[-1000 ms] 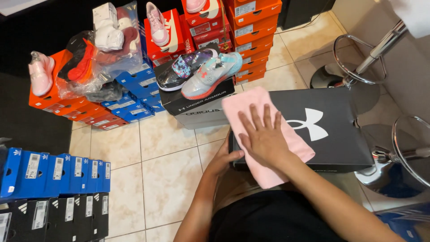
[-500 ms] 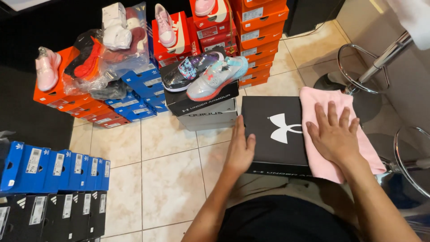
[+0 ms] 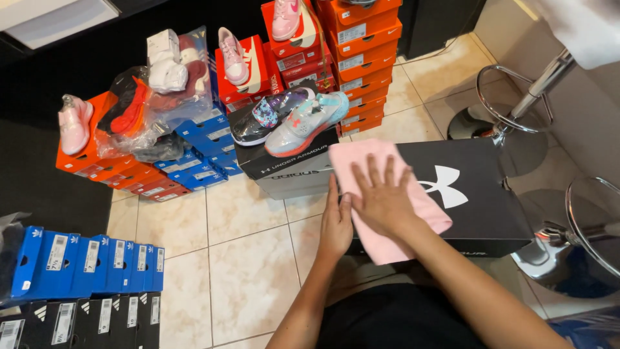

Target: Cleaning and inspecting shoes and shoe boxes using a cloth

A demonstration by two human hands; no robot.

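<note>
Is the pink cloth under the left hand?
No, the pink cloth lies under the flat right hand on the black shoebox, while the left hand rests against the box's left edge.

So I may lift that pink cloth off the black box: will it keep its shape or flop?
Probably flop: the pink cloth drapes over the black box edge and lies flat under the right hand. It looks thin, so likely light. Pushed, it should slide or bunch on the smooth lid.
</note>
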